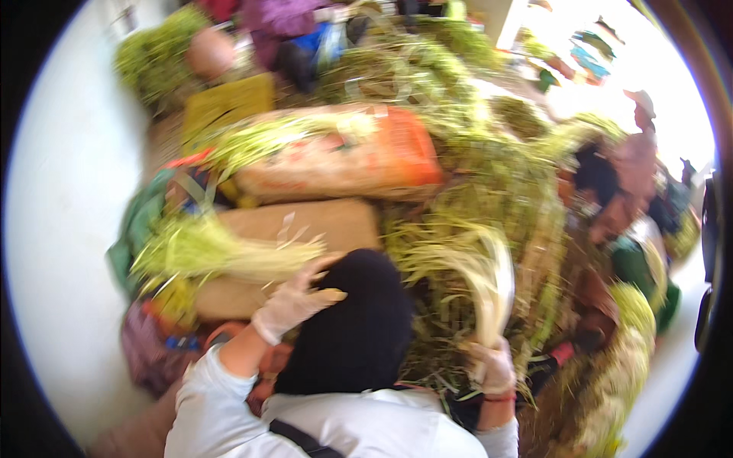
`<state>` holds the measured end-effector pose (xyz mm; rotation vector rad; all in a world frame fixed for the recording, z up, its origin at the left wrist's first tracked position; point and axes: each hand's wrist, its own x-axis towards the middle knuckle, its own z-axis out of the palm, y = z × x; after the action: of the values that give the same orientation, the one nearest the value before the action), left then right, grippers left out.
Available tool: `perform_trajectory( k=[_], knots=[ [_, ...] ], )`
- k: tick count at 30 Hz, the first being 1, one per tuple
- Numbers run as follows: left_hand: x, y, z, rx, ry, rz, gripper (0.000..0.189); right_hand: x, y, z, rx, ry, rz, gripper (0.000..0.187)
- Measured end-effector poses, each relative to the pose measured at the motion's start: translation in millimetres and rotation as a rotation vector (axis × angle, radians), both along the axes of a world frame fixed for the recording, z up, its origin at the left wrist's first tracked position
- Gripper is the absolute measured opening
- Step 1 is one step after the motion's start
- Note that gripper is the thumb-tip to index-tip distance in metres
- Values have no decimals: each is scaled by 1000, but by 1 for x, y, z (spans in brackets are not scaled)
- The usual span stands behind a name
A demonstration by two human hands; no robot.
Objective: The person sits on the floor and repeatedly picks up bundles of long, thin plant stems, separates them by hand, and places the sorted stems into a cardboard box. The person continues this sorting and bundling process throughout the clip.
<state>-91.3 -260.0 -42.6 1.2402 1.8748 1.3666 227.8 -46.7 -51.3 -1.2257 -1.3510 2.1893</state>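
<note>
My right hand [492, 366], in a thin pale glove with a red band at the wrist, grips the pale ends of a bunch of long green stalks [487, 280]. Their leafy tips bend over to the left. My left hand [292, 303], gloved too, has its fingers apart and holds nothing. Just beyond it, a bundle of pale green stalks [246, 255] lies across a brown sack or padded block [320, 220]. A rounded black cloth shape [361, 320] fills the space between my hands; what it covers is hidden. Motion blurs the picture.
Another stalk bunch [286, 134] lies on a tan and orange sack [338, 163]. Loose stalks heap up [487, 189] behind and to the right. A person in a pale cap [635, 149] is at the right; a purple-clothed person [280, 23] is at the back. A white wall [74, 217] bounds the left.
</note>
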Motion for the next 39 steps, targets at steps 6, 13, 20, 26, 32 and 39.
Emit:
perform_trajectory(
  k=[6,13,20,26,32,39],
  knots=[
    [-29,-85,-65,-168,476,295,62,20,-5,-22,8,210,-96,36],
    [-67,-320,-90,-847,649,1378,68,20,5,-32,136,126,-97,35],
    [-84,-372,-108,-1183,219,1589,84,8,9,-33,213,167,-94,37],
    [-102,-401,-111,-1279,139,1495,54,5,2,-18,213,54,-69,36],
    [-73,-537,-86,-2045,98,1139,33,7,5,-19,223,56,-54,33],
    [-33,-538,-91,-2430,-482,407,38,16,8,-19,201,53,-69,33]
  ],
)
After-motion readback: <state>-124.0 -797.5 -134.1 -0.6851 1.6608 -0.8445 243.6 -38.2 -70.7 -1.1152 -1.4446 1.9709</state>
